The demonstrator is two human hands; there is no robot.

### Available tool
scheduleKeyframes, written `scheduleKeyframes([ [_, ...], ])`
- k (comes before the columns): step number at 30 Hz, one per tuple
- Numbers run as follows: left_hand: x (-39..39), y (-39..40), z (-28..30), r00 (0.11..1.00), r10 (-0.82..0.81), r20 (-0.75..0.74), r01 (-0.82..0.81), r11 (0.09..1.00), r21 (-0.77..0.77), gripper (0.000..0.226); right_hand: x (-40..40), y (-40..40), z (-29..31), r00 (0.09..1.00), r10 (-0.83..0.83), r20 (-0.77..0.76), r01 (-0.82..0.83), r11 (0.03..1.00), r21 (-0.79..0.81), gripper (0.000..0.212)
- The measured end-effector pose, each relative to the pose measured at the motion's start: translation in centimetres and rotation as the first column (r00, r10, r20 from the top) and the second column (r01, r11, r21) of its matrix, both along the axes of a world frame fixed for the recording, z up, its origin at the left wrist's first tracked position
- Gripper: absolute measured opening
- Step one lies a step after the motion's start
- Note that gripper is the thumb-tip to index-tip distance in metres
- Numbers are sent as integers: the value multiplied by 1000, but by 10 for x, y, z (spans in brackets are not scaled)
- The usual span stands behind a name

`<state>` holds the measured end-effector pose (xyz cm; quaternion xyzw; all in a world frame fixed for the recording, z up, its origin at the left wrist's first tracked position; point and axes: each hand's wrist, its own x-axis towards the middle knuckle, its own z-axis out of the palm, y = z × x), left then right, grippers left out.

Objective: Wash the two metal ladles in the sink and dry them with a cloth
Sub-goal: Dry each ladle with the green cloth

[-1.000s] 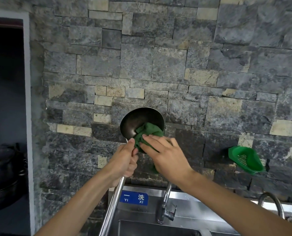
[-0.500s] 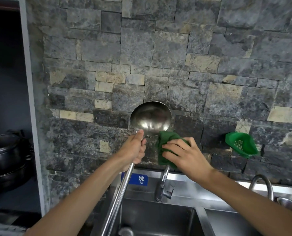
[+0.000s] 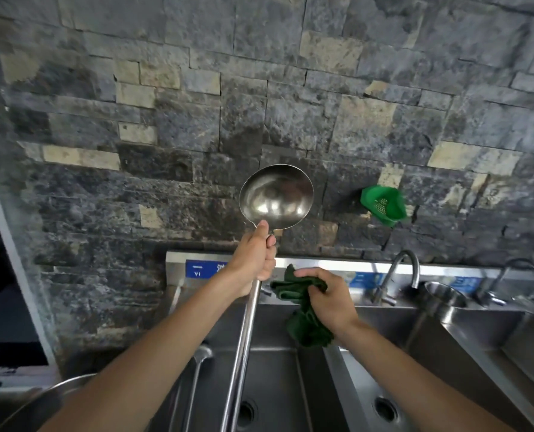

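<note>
My left hand [image 3: 255, 260] grips the long handle of a metal ladle [image 3: 276, 198] just under its bowl and holds it upright in front of the stone wall, the shiny bowl facing me. To its right and lower, my right hand [image 3: 325, 294] holds a bunched dark green cloth [image 3: 303, 319] above the divider between two sink basins; the cloth is clear of the ladle. A second long metal handle [image 3: 197, 366] leans in the left basin [image 3: 272, 385], its bowl end hidden.
A green plastic strainer [image 3: 384, 207] hangs on the wall at right. A curved tap [image 3: 406, 266] and a steel pot [image 3: 443, 297] stand behind the middle basin [image 3: 384, 394]. A large metal bowl rim [image 3: 50, 397] shows at lower left.
My right hand has taken the cloth off the ladle bowl and dropped down over the sink. The view has tilted down, showing the basins. My left hand still holds the ladle upright.
</note>
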<state>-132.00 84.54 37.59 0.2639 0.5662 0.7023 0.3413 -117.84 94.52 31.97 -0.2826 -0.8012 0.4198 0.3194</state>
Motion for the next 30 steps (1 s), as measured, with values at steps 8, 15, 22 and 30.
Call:
scheduleKeyframes([
  [8,37,44,-34,998,-28,60,29,999,-23,48,29,-5,-42,991,-24,-131,-68,755,-653,38],
  [15,77,115,-43,995,-18,95,20,1000,-18,50,67,39,-43,966,216,-145,-245,567,-786,50],
  [22,118,200,-77,985,52,163,-36,994,-101,49,125,105,-53,966,242,-90,-241,717,-655,21],
  [30,165,253,-156,995,-95,12,92,911,-401,45,176,161,-116,982,160,102,-52,745,-665,16],
])
